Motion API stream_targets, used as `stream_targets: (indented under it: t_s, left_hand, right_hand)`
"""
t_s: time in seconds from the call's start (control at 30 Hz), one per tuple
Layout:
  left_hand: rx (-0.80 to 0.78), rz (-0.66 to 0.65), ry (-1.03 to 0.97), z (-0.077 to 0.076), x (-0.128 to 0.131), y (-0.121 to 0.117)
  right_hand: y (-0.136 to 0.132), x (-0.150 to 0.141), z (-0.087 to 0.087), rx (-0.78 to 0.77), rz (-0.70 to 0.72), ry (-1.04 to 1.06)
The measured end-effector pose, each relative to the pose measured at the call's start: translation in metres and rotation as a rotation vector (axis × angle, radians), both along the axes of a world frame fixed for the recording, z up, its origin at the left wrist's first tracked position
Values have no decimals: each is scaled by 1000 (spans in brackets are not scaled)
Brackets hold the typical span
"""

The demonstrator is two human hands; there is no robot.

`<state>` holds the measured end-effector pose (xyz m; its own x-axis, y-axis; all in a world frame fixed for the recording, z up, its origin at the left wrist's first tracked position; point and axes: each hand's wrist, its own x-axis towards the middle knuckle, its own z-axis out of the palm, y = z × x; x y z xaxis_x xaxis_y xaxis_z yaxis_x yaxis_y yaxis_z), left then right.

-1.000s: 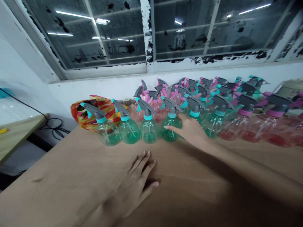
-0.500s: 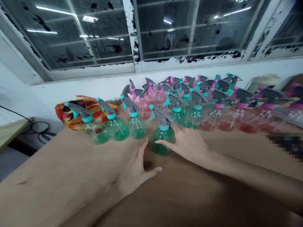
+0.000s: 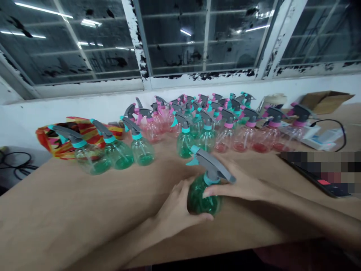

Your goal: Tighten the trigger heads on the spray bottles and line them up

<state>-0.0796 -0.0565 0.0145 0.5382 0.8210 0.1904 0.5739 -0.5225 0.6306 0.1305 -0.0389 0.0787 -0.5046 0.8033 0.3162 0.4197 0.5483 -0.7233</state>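
Observation:
A green spray bottle [image 3: 197,194] with a grey and teal trigger head is held between both my hands above the near part of the table. My left hand [image 3: 176,210] wraps its left side and lower front, the thumb near the base. From the right, my right hand [image 3: 239,184] grips the bottle just under its collar; the thumb lies across the front and the other fingers are hidden behind. The bottle leans slightly, its nozzle pointing up and left. Closest behind it stands another green spray bottle [image 3: 184,145].
Three green spray bottles [image 3: 117,156] stand at the left before a red-yellow bag [image 3: 64,131]. Pink-collared spray bottles [image 3: 245,139] and more teal ones crowd the back. To the right are a phone [image 3: 324,184], partly pixelated, a white power strip [image 3: 324,139] and a cardboard box [image 3: 324,101].
The green spray bottle has come nearer to me, off its spot by the row. My left hand, apart from it before, has closed around it. The view has swung right.

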Motion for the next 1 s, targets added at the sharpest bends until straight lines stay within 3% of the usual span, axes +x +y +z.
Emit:
stream_targets:
  t_s: [0.17, 0.33, 0.47, 0.67, 0.8, 1.0]
  left_hand:
    - [45, -23, 20, 2, 20, 1]
    - [99, -109, 93, 3, 14, 14]
    - [164, -120, 204, 0, -10, 31]
    - [303, 60, 366, -10, -46, 55]
    - [306, 76, 469, -16, -49, 59]
    - [262, 58, 512, -15, -47, 58]
  right_hand:
    - [4, -6, -6, -105, 59, 317]
    - [9, -15, -12, -112, 34, 425]
    - [17, -17, -16, -43, 14, 379]
    - [30, -23, -12, 2, 2, 305]
    - [43, -29, -11, 73, 36, 298]
    - [50, -33, -17, 55, 25, 288]
